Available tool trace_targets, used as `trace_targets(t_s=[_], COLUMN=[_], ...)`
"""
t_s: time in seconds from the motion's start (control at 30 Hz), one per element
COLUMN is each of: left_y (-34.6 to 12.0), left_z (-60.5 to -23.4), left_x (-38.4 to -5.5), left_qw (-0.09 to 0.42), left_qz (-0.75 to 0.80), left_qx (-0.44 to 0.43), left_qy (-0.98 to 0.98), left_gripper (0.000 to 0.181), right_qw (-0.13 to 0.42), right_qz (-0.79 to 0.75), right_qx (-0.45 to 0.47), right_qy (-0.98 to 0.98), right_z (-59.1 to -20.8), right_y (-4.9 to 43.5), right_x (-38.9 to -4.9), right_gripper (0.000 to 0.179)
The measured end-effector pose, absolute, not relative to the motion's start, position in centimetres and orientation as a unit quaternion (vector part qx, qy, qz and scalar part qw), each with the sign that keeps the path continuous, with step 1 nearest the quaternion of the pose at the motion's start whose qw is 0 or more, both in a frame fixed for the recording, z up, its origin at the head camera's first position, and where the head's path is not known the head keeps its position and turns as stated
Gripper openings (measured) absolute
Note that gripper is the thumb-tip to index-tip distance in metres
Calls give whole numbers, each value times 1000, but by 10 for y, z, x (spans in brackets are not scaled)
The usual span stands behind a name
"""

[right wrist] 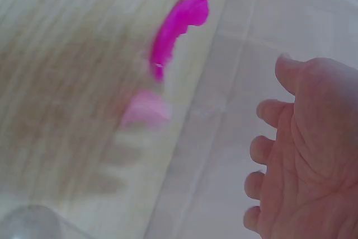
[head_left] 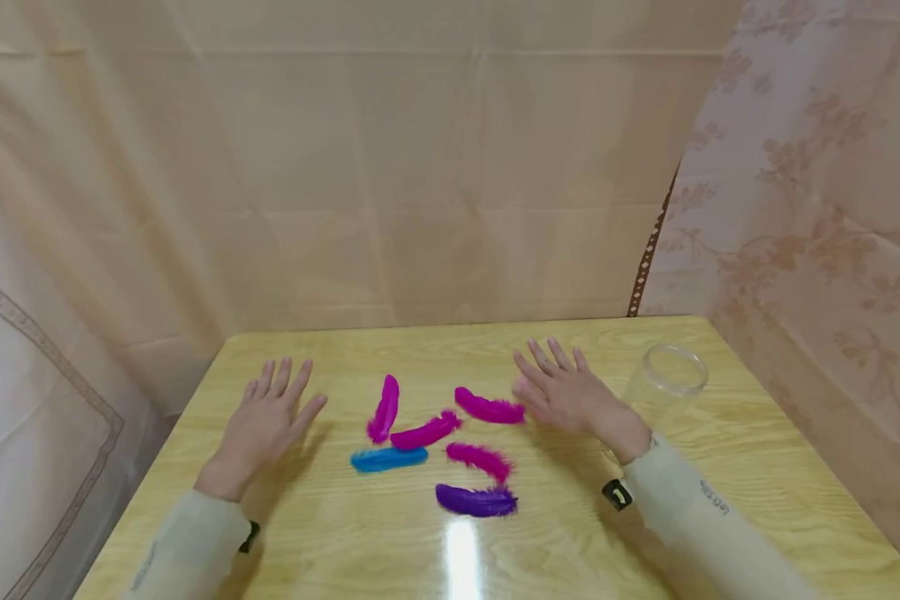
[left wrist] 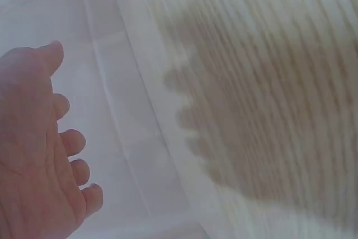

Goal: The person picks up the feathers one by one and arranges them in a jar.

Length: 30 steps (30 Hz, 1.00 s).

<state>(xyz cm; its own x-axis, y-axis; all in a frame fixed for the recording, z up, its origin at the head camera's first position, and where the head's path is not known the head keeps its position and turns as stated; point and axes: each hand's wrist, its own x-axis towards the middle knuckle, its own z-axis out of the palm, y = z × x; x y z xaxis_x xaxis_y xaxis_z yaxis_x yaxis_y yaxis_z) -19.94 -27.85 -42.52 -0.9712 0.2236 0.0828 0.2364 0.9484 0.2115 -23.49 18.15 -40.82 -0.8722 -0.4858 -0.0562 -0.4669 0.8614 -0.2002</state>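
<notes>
Both hands are held above the wooden table, palms down, fingers straight and spread, holding nothing. My left hand (head_left: pixel 262 421) is over the table's left side, apart from the feathers. Toward the right, my right hand (head_left: pixel 570 396) hovers beside a magenta feather (head_left: pixel 489 407) and partly hides a pale pink feather (right wrist: pixel 146 109). Between the hands lie an upright magenta feather (head_left: pixel 384 410), a slanted magenta feather (head_left: pixel 424 432), a blue feather (head_left: pixel 388 459), a deep pink feather (head_left: pixel 480 458) and a purple feather (head_left: pixel 476 501).
A clear round container (head_left: pixel 675 372) stands at the right, behind the right wrist. The wooden table (head_left: pixel 330 542) reaches a beige curtain (head_left: pixel 420 183) at the back. Patterned cloth (head_left: pixel 832 250) hangs on the right side, and white cloth (head_left: pixel 37 417) on the left.
</notes>
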Motion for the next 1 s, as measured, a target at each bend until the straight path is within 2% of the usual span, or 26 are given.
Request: trace_targets(t_s=[0.07, 0.3, 0.43, 0.63, 0.77, 0.87, 1.0], left_y=[-277, -274, -268, -250, -236, -229, -222], left_z=[-419, -396, -385, -367, -363, -367, -378], left_x=[-202, -212, -218, -222, -224, -229, -237], left_qw=[27, 16, 2, -46, -49, -38, -52], left_qz=[-103, -83, -104, -187, -208, -206, -223], left_qx=[-119, -126, -134, -144, -160, -185, -198], left_qy=[-987, -988, -985, -971, -964, -960, -953], left_gripper=[76, 78, 80, 84, 84, 80, 80], right_qw=[73, 197, 217, 159, 112, 37, -80], right_qz=[-99, -153, -178, -230, -358, -489, -632], right_qx=[-264, -301, -315, -375, -402, -437, -500], right_qy=[957, 920, 907, 884, 835, 754, 587], right_z=[-399, -353, -324, -285, -274, -277, -289], right_y=[181, 184, 188, 209, 238, 258, 272], right_x=[-235, -229, -216, -194, -185, -180, -177], right_gripper=[63, 64, 66, 54, 45, 54, 69])
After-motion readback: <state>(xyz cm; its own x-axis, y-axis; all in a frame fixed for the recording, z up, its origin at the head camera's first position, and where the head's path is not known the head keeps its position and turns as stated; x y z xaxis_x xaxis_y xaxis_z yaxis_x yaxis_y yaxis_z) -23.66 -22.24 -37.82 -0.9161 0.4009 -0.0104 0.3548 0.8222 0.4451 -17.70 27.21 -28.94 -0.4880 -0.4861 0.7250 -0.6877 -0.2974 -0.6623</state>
